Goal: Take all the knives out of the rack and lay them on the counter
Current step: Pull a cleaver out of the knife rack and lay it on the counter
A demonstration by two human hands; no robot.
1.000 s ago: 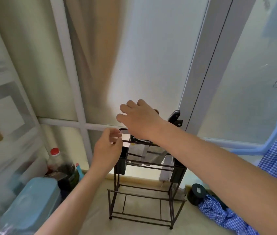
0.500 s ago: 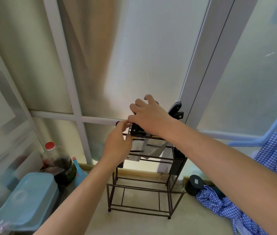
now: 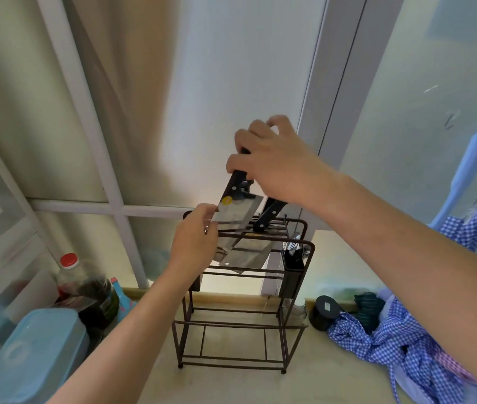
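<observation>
A dark metal wire rack (image 3: 307,252) stands on the beige counter (image 3: 231,386) against the frosted window. My right hand (image 3: 278,164) grips the black handle of a cleaver (image 3: 237,214), whose broad blade is lifted halfway out of the rack's top and carries a yellow sticker. My left hand (image 3: 195,243) holds the rack's upper left rail, its fingertips near the blade's edge. A second cleaver (image 3: 249,255) still sits in the rack, its black handle slanting up to the right behind the lifted one.
A black cutlery cup (image 3: 294,265) hangs on the rack's right side. Left of the rack stand a red-capped oil bottle (image 3: 85,284) and a light blue plastic box (image 3: 30,354). A black round lid (image 3: 326,312) and blue checked cloth (image 3: 400,348) lie to the right.
My right hand closed on the cleaver's handle and has pulled it upward, partly out of the rack. My left hand moved onto the rack's top left rail.
</observation>
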